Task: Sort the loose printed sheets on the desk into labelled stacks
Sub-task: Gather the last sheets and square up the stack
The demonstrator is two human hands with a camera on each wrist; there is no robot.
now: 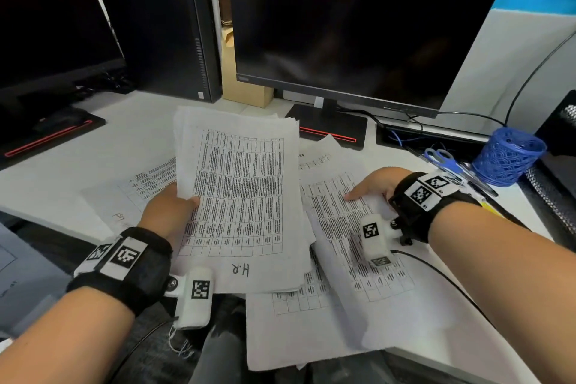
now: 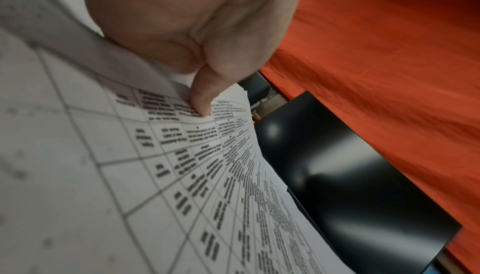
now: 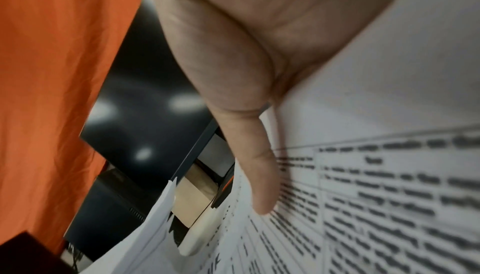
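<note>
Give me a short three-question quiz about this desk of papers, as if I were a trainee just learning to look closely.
1. True or false: the left hand holds a bundle of printed sheets raised off the desk.
2. Multiple choice: what is handwritten near the bottom edge of that bundle's top sheet? A) H.R B) PAID C) nothing
3. Short answer: where does the right hand rest, and what blue items lie beyond it?

Key
1. True; its thumb pinches the left edge.
2. A.
3. On a printed sheet lying on the desk, thumb on top of the sheet; blue scissors and a blue mesh pen cup lie beyond.
</note>
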